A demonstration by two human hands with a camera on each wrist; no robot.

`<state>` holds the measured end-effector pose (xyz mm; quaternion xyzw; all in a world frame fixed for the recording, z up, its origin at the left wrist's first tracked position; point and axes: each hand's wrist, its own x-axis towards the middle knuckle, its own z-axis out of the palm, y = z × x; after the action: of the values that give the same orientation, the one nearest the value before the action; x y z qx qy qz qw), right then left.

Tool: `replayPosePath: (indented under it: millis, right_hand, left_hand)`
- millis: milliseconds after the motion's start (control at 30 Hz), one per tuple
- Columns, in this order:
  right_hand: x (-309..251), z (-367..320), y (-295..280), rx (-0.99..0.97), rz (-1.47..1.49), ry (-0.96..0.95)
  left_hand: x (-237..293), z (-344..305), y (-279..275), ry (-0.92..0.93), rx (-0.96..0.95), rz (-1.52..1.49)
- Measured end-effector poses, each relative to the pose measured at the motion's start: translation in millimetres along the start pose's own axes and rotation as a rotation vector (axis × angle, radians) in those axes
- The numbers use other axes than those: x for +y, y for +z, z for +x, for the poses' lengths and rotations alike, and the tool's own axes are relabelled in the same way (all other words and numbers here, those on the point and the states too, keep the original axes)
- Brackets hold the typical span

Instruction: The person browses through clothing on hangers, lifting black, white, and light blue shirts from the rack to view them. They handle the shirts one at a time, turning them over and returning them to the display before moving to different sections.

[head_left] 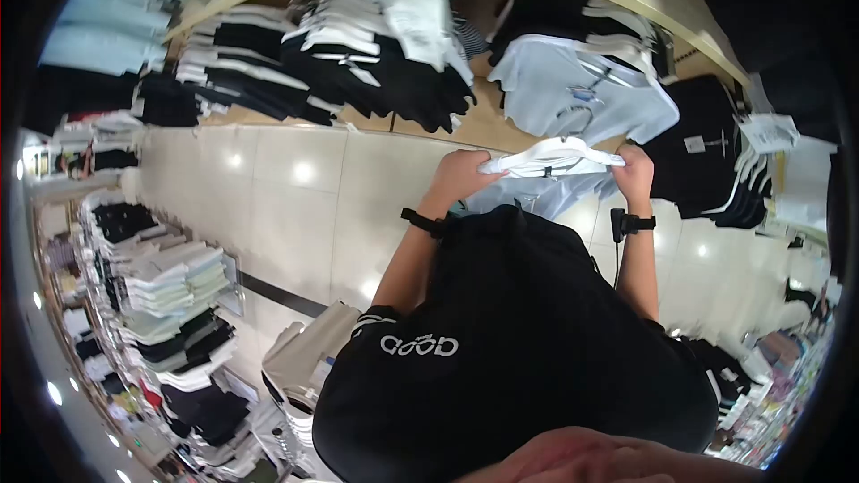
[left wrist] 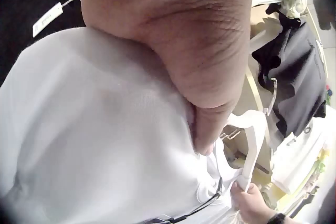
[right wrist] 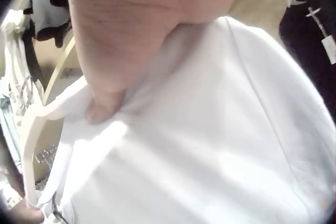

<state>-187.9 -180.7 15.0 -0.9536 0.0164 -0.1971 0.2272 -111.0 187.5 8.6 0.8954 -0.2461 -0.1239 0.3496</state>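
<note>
A pale T-shirt (left wrist: 105,124) hangs on a white clothes hanger (head_left: 562,150) held up before the person's chest. The left hand (head_left: 462,177) grips the shirt and hanger at one shoulder, the thumb lying over the fabric in the left wrist view. At the other shoulder the right hand (head_left: 634,172) holds on in the same way, its thumb pressed on the white cloth in the right wrist view. The hanger's metal hook (left wrist: 273,97) points up and away. A dark tag loop (left wrist: 207,203) hangs at the collar.
Beyond the hands, a rail carries a light blue T-shirt (head_left: 591,94), black shirts (head_left: 385,72) and more dark garments (head_left: 693,143). Folded clothes (head_left: 174,286) are stacked at the left. A beige bag (head_left: 309,349) stands by the person's side on the tiled floor (head_left: 286,206).
</note>
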Motion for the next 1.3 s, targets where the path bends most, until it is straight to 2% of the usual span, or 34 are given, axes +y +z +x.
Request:
replayPosePath:
  millis: [200,267,367,433,500,567,633,767,900,1000,1100,1200,1300]
  right_hand:
    - [-56,1,37,-0.129,-0.036,-0.038]
    - [-74,2,46,-0.228,-0.037,-0.112]
    - [-99,-1,52,-0.262,-0.016,-0.146]
    - [-105,-7,56,-0.245,-0.029,-0.113]
    - [-104,-16,55,-0.241,-0.017,-0.05]
    - [-98,-34,52,-0.295,-0.055,0.031]
    - [-110,-47,44,-0.25,-0.069,0.057]
    - [-131,-74,23,-0.226,-0.122,0.193]
    - [-121,-99,15,-0.156,-0.092,0.303]
    - [-105,-106,9,-0.113,-0.09,0.36]
    - [-91,-100,-1,-0.091,-0.072,0.287]
    - [-89,-94,-15,-0.108,-0.138,0.245]
    - [-86,-101,-23,-0.08,-0.17,0.276]
  left_hand:
    - [-61,-54,-11,-0.13,0.027,-0.023]
    - [-77,-74,-11,-0.164,0.016,-0.014]
    - [-100,-89,-9,-0.175,0.012,0.017]
    - [-107,-90,-12,-0.152,0.007,0.019]
    - [-105,-79,-23,-0.219,-0.069,-0.051]
    - [-119,-69,-15,-0.189,-0.09,-0.169]
    - [-131,-54,-11,-0.082,-0.159,-0.07]
    - [-110,-36,-24,-0.02,-0.242,-0.12]
    - [-92,-21,-17,0.105,-0.27,-0.038]
    - [-67,-14,-17,0.019,-0.34,-0.091]
    - [-58,-17,-8,0.07,-0.236,-0.049]
    - [-67,-14,13,0.092,-0.242,-0.025]
    - [-54,-10,29,0.125,-0.24,-0.085]
